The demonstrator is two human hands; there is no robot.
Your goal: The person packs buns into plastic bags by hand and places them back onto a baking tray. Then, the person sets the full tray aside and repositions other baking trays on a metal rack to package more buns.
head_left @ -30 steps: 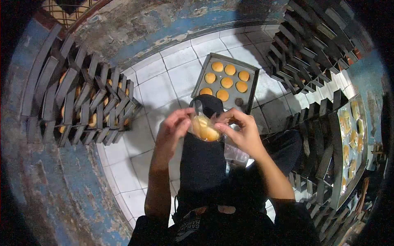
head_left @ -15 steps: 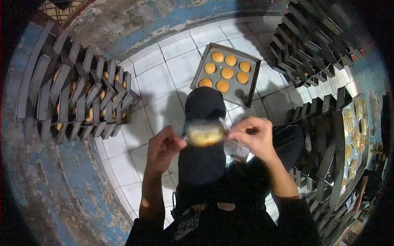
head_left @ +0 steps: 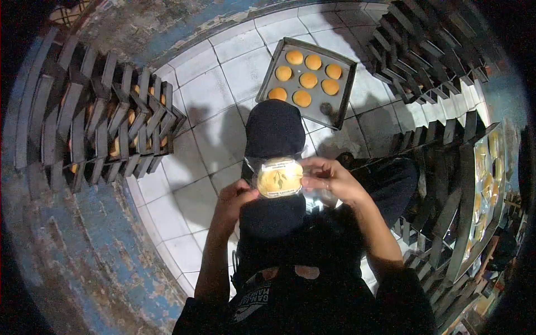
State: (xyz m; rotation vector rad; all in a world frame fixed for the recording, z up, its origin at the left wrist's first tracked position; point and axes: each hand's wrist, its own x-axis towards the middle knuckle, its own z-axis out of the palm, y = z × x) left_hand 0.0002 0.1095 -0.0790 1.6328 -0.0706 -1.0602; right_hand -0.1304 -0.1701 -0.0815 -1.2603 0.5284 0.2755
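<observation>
A bun in a clear printed bag (head_left: 280,178) is stretched flat between my hands, above my dark-clothed knee. My left hand (head_left: 233,202) pinches the bag's left edge. At its right edge, my right hand (head_left: 333,180) grips the plastic between thumb and fingers. Green leaf-like print and lettering show on the side facing up. Beyond my knee a dark metal tray (head_left: 344,92) lies on the floor with several round golden buns (head_left: 308,80) on it. Shiny clear plastic (head_left: 321,200) lies under my right hand.
Stacked dark trays with buns between them (head_left: 106,117) stand at the left. More stacks rise at the upper right (head_left: 416,56) and lower right (head_left: 441,162). The right one carries a tray of bagged buns (head_left: 484,184). White floor tiles (head_left: 206,92) lie between, beside a peeling blue wall (head_left: 95,245).
The bagged bun, blurred half a second ago, is now steady with its printed side up. Both hands have drawn closer together around it. The floor tray appears higher in the view.
</observation>
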